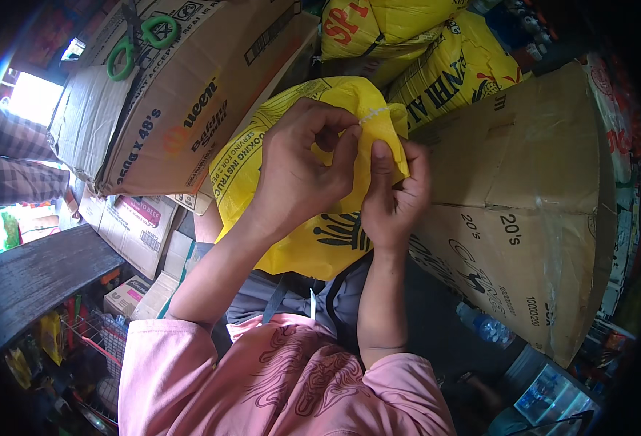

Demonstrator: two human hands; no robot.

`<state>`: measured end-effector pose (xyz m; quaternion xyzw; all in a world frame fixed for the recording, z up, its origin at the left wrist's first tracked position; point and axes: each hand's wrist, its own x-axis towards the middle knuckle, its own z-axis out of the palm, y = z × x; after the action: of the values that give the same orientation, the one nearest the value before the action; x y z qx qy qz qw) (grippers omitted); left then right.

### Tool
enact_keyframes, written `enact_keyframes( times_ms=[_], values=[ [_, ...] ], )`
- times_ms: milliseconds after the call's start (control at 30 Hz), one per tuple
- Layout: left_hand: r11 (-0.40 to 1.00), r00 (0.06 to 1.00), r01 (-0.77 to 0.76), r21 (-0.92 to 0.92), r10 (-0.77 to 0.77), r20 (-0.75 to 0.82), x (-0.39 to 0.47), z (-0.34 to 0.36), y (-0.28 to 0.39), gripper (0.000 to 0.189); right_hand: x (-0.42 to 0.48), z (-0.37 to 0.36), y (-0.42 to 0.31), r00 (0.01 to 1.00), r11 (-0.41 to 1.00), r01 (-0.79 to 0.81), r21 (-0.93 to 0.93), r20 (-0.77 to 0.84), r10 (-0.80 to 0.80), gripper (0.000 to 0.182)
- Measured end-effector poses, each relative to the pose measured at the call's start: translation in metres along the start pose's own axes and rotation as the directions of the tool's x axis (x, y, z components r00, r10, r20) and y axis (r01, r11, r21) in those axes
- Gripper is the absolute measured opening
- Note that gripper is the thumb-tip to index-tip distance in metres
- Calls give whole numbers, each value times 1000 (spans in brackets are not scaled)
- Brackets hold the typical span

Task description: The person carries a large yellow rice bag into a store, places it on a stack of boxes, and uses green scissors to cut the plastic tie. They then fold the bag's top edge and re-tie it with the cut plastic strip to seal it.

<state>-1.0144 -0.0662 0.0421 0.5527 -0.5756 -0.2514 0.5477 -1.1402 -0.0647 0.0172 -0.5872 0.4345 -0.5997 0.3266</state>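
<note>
A yellow woven plastic sack [298, 250] with dark print rests over my lap. A line of white stitching thread [374, 114] crosses its upper right part. My left hand [309, 152] has thumb and forefinger pinched together at the near end of this thread; whether the thread itself lies between them is hard to tell. My right hand [396, 191] grips the sack's folded edge between thumb and fingers, just right of and below the stitching. Green-handled scissors [159, 32] lie on the large cardboard box at the upper left, apart from both hands.
A large cardboard box [189, 109] stands at the left, another cardboard box [516, 201] at the right. Full yellow sacks [456, 76] are stacked ahead. At the lower left are a dark wooden bench [53, 278] and a wire basket [99, 343]. A plastic bottle [489, 326] lies at the lower right.
</note>
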Motion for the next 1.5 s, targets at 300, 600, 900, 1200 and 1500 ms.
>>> enact_keyframes(
  times_ms=[300,600,900,1200,1500],
  values=[
    [967,982,169,-189,-147,121,0,5,-11,9,-1,0,5,999,992,-46,121,-15,49,14],
    [808,947,321,-494,-265,182,3,11,-15,8,-2,0,4,995,981,-97,168,-6,99,15],
    [762,970,237,-603,-220,102,1,10,-15,24,-3,1,3,989,966,-148,210,3,151,14],
    [911,998,51,-410,-64,-18,5,12,-19,39,-5,1,7,995,979,-94,179,-8,97,15],
    [967,995,-59,-248,37,-94,9,11,-24,41,-4,2,7,997,987,-70,145,-17,73,16]
  ],
)
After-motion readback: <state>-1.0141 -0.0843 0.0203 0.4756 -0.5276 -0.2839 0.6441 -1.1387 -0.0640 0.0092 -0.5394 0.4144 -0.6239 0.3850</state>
